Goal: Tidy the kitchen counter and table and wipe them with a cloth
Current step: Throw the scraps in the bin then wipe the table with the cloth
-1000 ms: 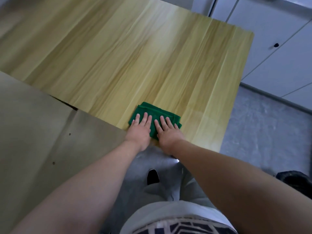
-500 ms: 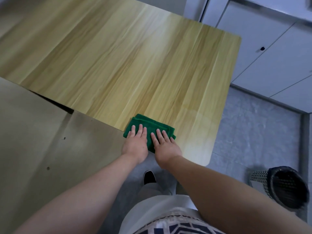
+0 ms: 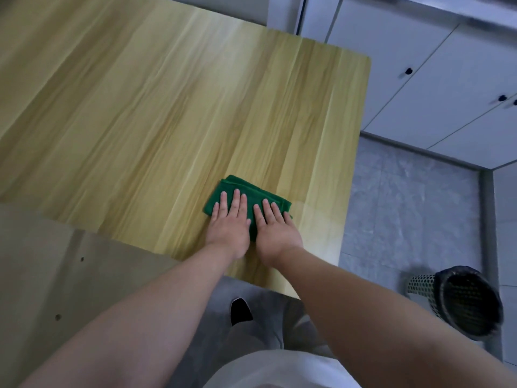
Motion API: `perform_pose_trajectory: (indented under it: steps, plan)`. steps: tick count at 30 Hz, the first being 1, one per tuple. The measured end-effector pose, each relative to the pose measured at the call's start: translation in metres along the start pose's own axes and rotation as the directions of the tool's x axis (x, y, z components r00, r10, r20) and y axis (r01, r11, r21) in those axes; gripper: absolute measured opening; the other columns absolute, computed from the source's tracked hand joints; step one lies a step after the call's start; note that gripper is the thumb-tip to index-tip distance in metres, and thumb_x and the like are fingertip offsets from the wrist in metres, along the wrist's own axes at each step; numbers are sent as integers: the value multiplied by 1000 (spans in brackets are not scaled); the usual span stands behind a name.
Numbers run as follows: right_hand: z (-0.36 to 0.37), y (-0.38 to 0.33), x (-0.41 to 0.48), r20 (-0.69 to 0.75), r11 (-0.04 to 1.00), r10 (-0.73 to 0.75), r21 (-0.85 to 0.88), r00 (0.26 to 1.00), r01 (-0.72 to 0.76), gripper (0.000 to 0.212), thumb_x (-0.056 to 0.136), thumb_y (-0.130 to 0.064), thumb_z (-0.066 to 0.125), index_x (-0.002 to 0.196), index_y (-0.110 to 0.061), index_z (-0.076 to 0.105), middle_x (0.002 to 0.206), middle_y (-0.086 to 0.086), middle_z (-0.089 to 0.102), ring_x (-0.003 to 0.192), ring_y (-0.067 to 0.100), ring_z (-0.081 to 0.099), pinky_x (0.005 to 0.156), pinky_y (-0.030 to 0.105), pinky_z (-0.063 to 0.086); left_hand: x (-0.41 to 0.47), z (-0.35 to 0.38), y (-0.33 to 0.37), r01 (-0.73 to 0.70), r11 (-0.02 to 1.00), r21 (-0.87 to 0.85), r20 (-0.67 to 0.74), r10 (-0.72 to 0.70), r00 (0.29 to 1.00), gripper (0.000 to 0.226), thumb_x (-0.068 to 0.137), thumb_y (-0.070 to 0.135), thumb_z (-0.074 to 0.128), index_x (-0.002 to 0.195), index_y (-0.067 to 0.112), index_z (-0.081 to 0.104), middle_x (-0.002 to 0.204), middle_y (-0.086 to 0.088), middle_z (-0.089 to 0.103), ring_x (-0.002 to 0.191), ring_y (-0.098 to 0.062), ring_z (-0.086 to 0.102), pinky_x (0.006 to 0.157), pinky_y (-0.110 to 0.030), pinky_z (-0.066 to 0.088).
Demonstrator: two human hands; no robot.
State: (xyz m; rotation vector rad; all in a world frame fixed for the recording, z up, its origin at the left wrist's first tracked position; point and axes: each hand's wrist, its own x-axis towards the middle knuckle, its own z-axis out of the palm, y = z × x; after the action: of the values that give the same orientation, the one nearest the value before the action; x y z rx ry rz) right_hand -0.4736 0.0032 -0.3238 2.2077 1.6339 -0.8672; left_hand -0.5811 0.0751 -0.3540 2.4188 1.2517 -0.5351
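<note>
cloth (image 3: 242,188) pushed forward, mesh bin (image 3: 420,284) dark inside

Left hand (image 3: 228,229), right hand (image 3: 277,233) flat on green cloth (image 3: 243,185)

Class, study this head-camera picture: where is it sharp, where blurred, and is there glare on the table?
Head view: the folded green cloth and the left hand and right hand are sharp; the pale wooden tabletop shows soft sheen, no hard glare; the white cabinet doors smear at top right; the black mesh bin is soft.
</note>
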Motion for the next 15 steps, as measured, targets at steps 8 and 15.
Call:
perform_pose_trajectory:
  steps: [8,15]
  plan:
    - [-61,60,92,-100,993,103,67,990,-96,58,106,-37,2,158,-17,-13,165,6,-18,153,23,-14,126,41,0,121,-54,47,-8,1000,28,-11,8,1000,60,107,35,11,154,13,-18,161,-4,-27,147,-32,-25,124,-46,-2]
    - [-135,138,197,-172,990,111,109,979,-93,60,106,-30,19,159,-26,-8,166,6,-14,154,24,-10,126,42,2,252,-119,78,-63,998,13,-53,64,997,56,108,31,14,158,18,-8,165,3,-16,151,-27,-16,124,-41,-1]
